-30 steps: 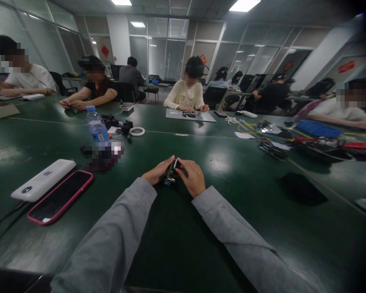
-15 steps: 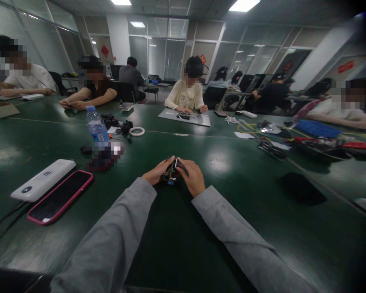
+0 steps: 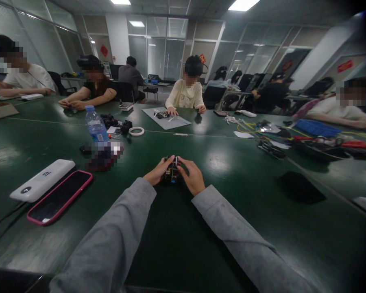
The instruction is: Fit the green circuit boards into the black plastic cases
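Observation:
Between my hands is a small electronic circuit board assembly (image 3: 172,174), with metal connectors and a blue part at its near end. My left hand (image 3: 158,171) closes on its left side, thumb along the top. From the right, my right hand (image 3: 192,175) grips it with bent fingers and thumb. Both hands sit low over the green table (image 3: 183,236). The fingers cover much of the board, so its far side is hidden.
At left lie a white power bank (image 3: 44,179) with a cable and a pink-edged phone (image 3: 61,197). Beyond stand a water bottle (image 3: 96,126) and a tape roll (image 3: 136,131). A black pouch (image 3: 301,187) and a blue tray (image 3: 317,127) are at right. Several people sit around.
The board assembly has turned slightly in my hands, its blue end shifting a little right. Across the table, a person's grey board has slid left and turned.

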### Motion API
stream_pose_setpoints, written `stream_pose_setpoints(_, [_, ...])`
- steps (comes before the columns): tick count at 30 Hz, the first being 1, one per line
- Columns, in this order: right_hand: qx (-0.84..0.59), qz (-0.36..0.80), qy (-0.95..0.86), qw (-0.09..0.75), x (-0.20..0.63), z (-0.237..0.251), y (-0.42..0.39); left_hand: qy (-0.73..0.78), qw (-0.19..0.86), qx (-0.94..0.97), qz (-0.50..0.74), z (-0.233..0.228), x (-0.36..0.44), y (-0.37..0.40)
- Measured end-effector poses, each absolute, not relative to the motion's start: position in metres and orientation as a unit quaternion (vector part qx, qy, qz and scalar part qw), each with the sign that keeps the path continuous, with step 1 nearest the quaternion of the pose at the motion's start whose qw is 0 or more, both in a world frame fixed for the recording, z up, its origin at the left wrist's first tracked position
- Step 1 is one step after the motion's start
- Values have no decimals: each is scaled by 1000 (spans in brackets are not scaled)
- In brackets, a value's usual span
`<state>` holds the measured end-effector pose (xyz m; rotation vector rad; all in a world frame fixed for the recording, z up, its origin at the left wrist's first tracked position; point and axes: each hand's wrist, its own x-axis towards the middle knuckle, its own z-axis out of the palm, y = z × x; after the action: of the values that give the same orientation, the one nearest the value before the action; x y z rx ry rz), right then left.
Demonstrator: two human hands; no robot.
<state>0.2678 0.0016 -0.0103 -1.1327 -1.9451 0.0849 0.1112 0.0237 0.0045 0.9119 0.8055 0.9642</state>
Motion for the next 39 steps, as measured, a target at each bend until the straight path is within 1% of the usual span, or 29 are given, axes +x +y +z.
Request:
stream_pose_setpoints(6, [-451,58,-770,448,268,-10,2,362,705,415,447,-5,114,27])
stream_pose_setpoints(22, [-437,158,-745,479,269,-9,4,369,687,440,445,-10,115,29])
stream_pose_setpoints(39, [-445,175,-729,489,266,-9,4,382,684,445,433,-4,115,25])
